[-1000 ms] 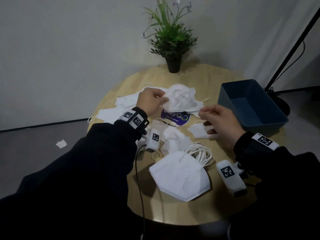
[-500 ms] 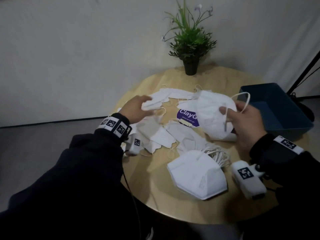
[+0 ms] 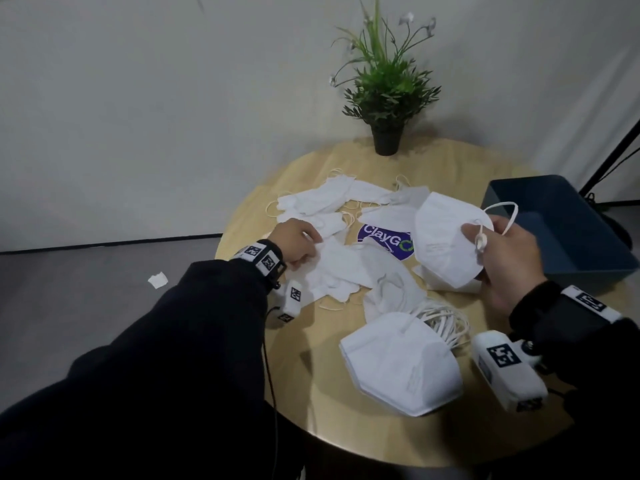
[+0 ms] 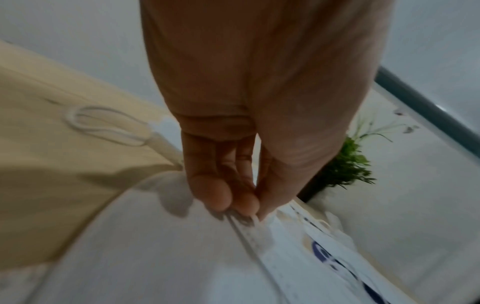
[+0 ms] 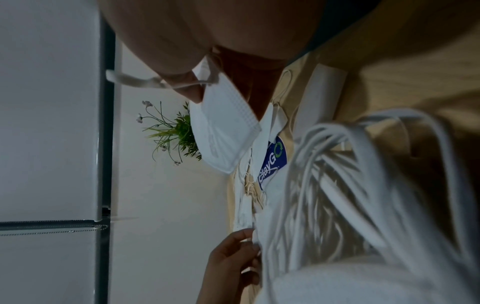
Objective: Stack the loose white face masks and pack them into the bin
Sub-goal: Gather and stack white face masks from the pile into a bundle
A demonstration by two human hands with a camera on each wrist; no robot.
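The right hand (image 3: 505, 258) holds one folded mask (image 3: 446, 244) lifted above the table (image 3: 311, 358) toward its right edge, thumb over the mask's right end and the other fingers curled beneath; one ear loop (image 3: 502, 211) stands free above the thumb. The left hand (image 3: 294, 244), near the left edge, pinches the rim of a flat mask (image 3: 341, 271) lying on the table; in the left wrist view the fingertips (image 4: 221, 195) close narrowly on the seam with the thumb opposite. A finished stack (image 3: 401, 368) lies near the front edge, its loops bunched at the right side. More loose masks (image 3: 322, 202) lie scattered toward the far edge, short of the potted plant (image 3: 384, 91). The bin (image 3: 561, 230) sits at the right edge and appears to hold no masks. Risks, as judged: the free loop may snag on a finger or on the bin rim during transfer. The pinched mask overlaps its neighbours, so lifting it may drag one along or shift the pile. Adding masks out of alignment may tilt the stack, because the bunched loops raise one side. A one-end grip allows the lifted mask to unfold or swing.
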